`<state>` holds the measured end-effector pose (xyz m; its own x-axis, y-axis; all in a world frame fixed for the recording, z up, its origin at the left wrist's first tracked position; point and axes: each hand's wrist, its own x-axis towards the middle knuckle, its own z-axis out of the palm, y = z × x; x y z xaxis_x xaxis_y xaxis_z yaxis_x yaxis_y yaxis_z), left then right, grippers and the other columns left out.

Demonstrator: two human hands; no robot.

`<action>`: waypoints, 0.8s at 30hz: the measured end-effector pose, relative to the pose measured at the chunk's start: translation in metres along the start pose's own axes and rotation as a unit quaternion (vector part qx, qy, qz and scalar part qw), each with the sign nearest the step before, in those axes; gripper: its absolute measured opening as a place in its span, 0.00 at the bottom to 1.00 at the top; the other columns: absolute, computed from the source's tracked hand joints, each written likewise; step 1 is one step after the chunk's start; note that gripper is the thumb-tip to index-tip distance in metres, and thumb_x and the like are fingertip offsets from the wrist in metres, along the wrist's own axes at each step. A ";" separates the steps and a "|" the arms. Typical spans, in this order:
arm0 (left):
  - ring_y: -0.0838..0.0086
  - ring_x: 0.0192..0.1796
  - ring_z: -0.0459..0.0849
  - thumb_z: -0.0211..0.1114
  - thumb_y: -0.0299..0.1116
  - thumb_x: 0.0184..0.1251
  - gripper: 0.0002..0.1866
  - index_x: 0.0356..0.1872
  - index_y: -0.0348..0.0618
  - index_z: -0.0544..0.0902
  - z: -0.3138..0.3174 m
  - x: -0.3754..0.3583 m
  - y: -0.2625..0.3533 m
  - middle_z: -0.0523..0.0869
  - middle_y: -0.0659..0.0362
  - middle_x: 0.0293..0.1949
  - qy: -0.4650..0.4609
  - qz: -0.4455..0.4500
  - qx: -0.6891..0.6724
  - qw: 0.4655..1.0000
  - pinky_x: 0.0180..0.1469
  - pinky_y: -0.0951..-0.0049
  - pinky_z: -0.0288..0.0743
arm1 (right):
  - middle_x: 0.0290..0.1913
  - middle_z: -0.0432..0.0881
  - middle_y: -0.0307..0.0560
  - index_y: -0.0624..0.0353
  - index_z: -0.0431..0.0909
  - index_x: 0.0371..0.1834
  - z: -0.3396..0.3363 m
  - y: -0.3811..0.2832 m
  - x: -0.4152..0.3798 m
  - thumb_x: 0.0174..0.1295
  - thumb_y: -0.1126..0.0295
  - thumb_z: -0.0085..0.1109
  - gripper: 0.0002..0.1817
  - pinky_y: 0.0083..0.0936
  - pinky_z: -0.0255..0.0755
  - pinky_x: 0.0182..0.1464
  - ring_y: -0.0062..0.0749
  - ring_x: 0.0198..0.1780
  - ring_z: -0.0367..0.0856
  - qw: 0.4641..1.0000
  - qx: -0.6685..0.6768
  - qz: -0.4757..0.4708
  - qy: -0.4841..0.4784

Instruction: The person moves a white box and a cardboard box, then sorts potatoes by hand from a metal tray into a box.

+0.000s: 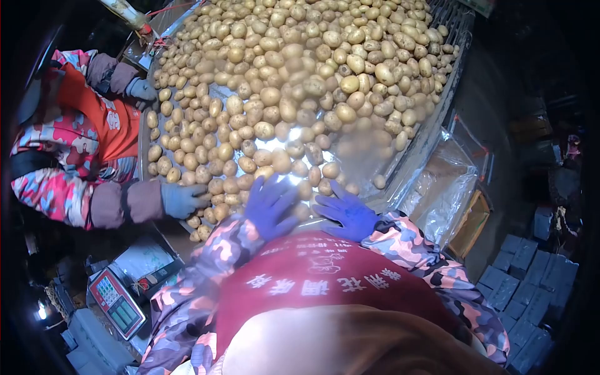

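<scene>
Many yellow-brown potatoes (269, 97) cover a sloping metal table (359, 187) in front of me. At its near edge, my left hand (270, 206), in a blue-purple glove, lies with fingers spread beside the closest potatoes. My right hand (347, 214), gloved the same way, rests a little to the right, fingers apart and pointing inward at a few potatoes. Neither hand is wrapped round a potato. Between the two hands are several loose potatoes (305, 189) and shiny bare metal.
At the left a co-worker in an orange apron (103, 112) reaches over the potatoes with grey-blue gloves (184, 200). A digital scale (117, 303) stands lower left. A plastic-lined box (447, 187) is at the right, with stacked grey boxes (525, 281) below it.
</scene>
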<state>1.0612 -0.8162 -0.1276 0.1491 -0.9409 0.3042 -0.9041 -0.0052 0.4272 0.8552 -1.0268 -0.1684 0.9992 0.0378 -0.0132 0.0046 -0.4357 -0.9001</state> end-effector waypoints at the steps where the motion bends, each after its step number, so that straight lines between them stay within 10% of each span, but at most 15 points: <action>1: 0.42 0.71 0.69 0.69 0.48 0.59 0.36 0.67 0.41 0.75 0.002 0.015 0.000 0.73 0.43 0.69 -0.005 0.006 -0.001 1.000 0.71 0.37 0.56 | 0.71 0.71 0.51 0.54 0.75 0.68 -0.006 0.002 -0.001 0.64 0.59 0.67 0.29 0.49 0.57 0.77 0.60 0.81 0.47 1.000 -0.001 -0.025 0.008; 7: 0.42 0.76 0.62 0.66 0.55 0.61 0.39 0.74 0.53 0.69 0.060 0.071 -0.082 0.66 0.49 0.75 0.041 0.026 0.165 0.985 0.74 0.33 0.49 | 0.67 0.75 0.52 0.57 0.78 0.63 -0.019 -0.005 0.000 0.64 0.65 0.65 0.24 0.44 0.71 0.66 0.57 0.69 0.71 0.999 -0.002 0.026 0.022; 9: 0.42 0.77 0.59 0.66 0.56 0.62 0.40 0.75 0.55 0.68 0.024 0.086 -0.097 0.63 0.51 0.77 -0.043 -0.117 0.124 0.985 0.74 0.31 0.46 | 0.64 0.77 0.54 0.58 0.79 0.62 -0.022 -0.012 0.000 0.64 0.66 0.64 0.22 0.43 0.74 0.60 0.55 0.63 0.77 0.997 0.031 0.052 0.049; 14: 0.42 0.79 0.55 0.63 0.53 0.66 0.37 0.75 0.58 0.68 0.018 0.032 -0.126 0.62 0.47 0.77 0.002 -0.127 0.118 0.985 0.77 0.32 0.38 | 0.60 0.82 0.51 0.56 0.78 0.62 -0.070 -0.044 0.033 0.73 0.68 0.51 0.17 0.39 0.74 0.64 0.45 0.62 0.80 0.955 -0.280 0.007 0.094; 19: 0.39 0.66 0.70 0.68 0.49 0.62 0.36 0.69 0.42 0.73 -0.012 0.001 -0.060 0.73 0.40 0.65 -0.013 -0.070 -0.009 0.997 0.66 0.39 0.61 | 0.57 0.82 0.51 0.55 0.78 0.62 -0.094 -0.008 0.103 0.73 0.66 0.52 0.17 0.40 0.74 0.61 0.44 0.59 0.80 0.928 -0.358 0.015 0.099; 24: 0.45 0.65 0.74 0.68 0.45 0.60 0.33 0.65 0.41 0.77 -0.006 -0.052 -0.022 0.76 0.45 0.66 -0.009 0.013 0.042 0.999 0.65 0.39 0.63 | 0.55 0.82 0.50 0.54 0.78 0.61 -0.084 0.012 0.140 0.72 0.64 0.52 0.18 0.41 0.75 0.58 0.44 0.57 0.81 0.929 -0.363 0.069 0.020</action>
<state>1.0755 -0.7650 -0.1475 0.1184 -0.9468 0.2993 -0.9381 -0.0078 0.3462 0.9986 -1.1025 -0.1445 0.9928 -0.0915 -0.0778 -0.1135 -0.9265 -0.3589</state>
